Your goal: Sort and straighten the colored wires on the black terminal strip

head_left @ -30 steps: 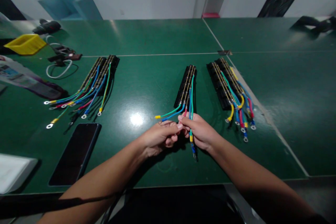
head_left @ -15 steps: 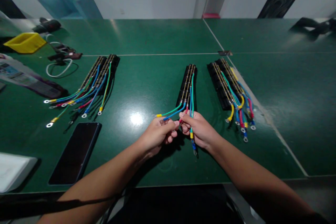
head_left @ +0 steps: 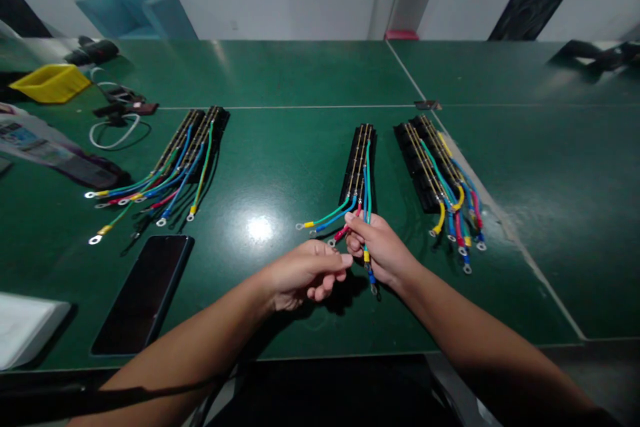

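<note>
A black terminal strip [head_left: 358, 160] lies in the middle of the green table [head_left: 300, 80], with coloured wires [head_left: 330, 217] fanning from its near end. My right hand [head_left: 383, 250] is closed around several of these wires, whose yellow and blue ends stick out below my fingers. My left hand [head_left: 307, 273] hovers just left of it, fingers curled with thumb and forefinger pinched together near a red wire end [head_left: 339, 235]; what it holds, if anything, I cannot make out.
A wired pair of strips [head_left: 190, 147] lies to the left and another [head_left: 430, 157] to the right. A black phone [head_left: 145, 293] and a white object [head_left: 25, 330] sit at front left. A yellow bin [head_left: 50, 82], cables [head_left: 115, 127] and chairs stand farther back.
My left hand has drawn back towards me, away from the wire ends. The red wire end now lies free beside the green and blue ones. My right hand keeps its hold.
</note>
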Demonstrator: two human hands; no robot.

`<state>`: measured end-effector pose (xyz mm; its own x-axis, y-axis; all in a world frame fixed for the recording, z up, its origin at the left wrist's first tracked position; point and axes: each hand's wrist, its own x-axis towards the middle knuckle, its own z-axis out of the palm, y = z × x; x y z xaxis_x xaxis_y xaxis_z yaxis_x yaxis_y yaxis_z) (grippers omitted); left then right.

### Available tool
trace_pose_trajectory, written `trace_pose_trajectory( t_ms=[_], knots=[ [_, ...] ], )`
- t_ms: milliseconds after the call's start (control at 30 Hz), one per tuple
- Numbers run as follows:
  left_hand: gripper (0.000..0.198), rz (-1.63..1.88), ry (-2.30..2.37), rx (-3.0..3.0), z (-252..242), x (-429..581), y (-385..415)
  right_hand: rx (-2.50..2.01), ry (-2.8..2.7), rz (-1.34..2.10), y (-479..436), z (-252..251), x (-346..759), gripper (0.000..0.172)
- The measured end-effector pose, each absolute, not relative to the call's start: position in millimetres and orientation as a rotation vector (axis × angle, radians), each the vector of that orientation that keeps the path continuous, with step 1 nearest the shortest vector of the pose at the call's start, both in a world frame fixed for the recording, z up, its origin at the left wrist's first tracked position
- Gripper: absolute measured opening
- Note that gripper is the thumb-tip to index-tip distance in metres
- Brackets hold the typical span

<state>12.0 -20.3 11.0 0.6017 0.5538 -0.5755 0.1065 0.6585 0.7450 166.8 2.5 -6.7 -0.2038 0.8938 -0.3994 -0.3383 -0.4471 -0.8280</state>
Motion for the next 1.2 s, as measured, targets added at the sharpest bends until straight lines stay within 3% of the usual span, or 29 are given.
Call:
trace_pose_trajectory(
  t_ms=[100, 267, 400, 1000, 1200],
  knots=[
    [0.035, 0.366, 0.929, 1.347, 15, 10, -25, -1.138, -0.720, 1.752, 2, -8, 166, 0.037],
    [0.024, 0.825, 0.818, 2.457, 4, 6, -30, -1.141, -0.727, 1.744, 2, -11, 166, 0.035],
    [0.007, 1.161, 1.093, 2.724, -9, 2, -23, -1.172, -0.778, 1.741, 2, -14, 167, 0.032],
    [0.030, 0.555, 1.497, 2.859, -1, 5, -20, -1.161, -0.801, 1.770, 3, -12, 165, 0.037],
    [0.027, 0.416, 1.551, 2.752, -1, 12, -19, -1.178, -0.833, 1.768, 3, -11, 166, 0.034]
  ],
)
